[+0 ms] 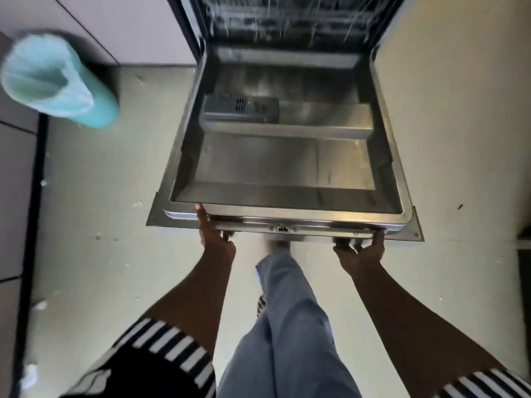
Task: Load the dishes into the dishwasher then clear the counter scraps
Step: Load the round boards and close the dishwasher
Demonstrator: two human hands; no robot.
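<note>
A person holds the open dishwasher door (287, 162) by its front edge, just ahead of their legs.
The left hand (214, 235) and right hand (360, 251), set wide apart, each close their grip around the rim, likely to keep it level.

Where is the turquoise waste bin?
In the head view, the turquoise waste bin stands at upper left, on the floor left of the open dishwasher door.
</note>
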